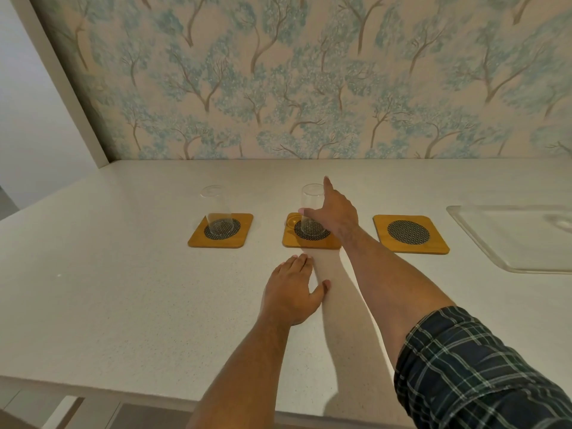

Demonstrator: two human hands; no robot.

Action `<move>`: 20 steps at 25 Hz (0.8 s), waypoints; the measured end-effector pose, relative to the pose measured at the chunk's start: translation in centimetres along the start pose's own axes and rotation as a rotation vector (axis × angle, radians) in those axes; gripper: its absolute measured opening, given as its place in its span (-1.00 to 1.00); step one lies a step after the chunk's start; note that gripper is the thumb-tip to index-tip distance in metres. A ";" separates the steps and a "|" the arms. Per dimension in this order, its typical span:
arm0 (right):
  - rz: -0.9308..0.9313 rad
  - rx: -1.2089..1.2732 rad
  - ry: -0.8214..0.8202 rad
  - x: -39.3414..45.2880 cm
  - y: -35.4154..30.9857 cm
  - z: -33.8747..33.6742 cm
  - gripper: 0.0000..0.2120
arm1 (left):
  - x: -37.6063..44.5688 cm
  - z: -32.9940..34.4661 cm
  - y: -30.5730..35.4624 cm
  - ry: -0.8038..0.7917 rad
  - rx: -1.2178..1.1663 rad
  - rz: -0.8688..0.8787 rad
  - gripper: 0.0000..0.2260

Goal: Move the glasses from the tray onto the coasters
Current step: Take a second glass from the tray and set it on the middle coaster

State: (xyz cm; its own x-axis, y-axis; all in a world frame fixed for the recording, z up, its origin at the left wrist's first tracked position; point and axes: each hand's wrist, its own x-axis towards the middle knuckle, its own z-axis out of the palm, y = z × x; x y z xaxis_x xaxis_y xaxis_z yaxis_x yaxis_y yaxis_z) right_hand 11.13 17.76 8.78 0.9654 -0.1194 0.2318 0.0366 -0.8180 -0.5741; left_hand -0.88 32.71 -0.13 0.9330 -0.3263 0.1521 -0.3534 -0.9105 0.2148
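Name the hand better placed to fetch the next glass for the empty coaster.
Right. The right hand is nearer the tray and the empty coaster; the left hand lies flat on the counter.

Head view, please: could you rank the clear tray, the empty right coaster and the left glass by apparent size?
1. Clear tray, largest, though cut off by the frame edge.
2. Right coaster.
3. Left glass, smallest; close to the coaster, so unsure.

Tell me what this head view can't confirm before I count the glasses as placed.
- Tray: cut off by the right edge; a faint glassy shape there is too blurred to identify.
- Middle glass: the right hand covers its right side, so the grip is unclear.
- Middle coaster: right part hidden behind the same hand and wrist.
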 end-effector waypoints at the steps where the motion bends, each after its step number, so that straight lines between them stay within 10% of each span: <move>1: 0.000 0.020 0.011 -0.3 0.2 -0.4 0.10 | 0.1 -0.2 0.2 0.009 0.019 0.001 -0.29; 11: -0.096 -0.078 0.332 -2.9 6.3 -5.5 -0.47 | 2.8 -0.7 4.1 0.201 -0.035 0.122 -0.55; 20: 0.030 -0.214 0.405 -5.0 13.3 -11.7 -0.53 | 5.1 0.7 13.1 0.102 -0.090 0.416 -0.47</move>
State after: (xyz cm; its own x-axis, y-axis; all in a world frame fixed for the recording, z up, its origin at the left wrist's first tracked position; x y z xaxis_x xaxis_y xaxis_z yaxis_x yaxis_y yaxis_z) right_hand 3.74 0.85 9.15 0.7849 -0.3201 0.5305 -0.0847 -0.9036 -0.4199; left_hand -0.74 18.92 2.75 0.6999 -0.6297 0.3371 -0.7066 -0.6794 0.1978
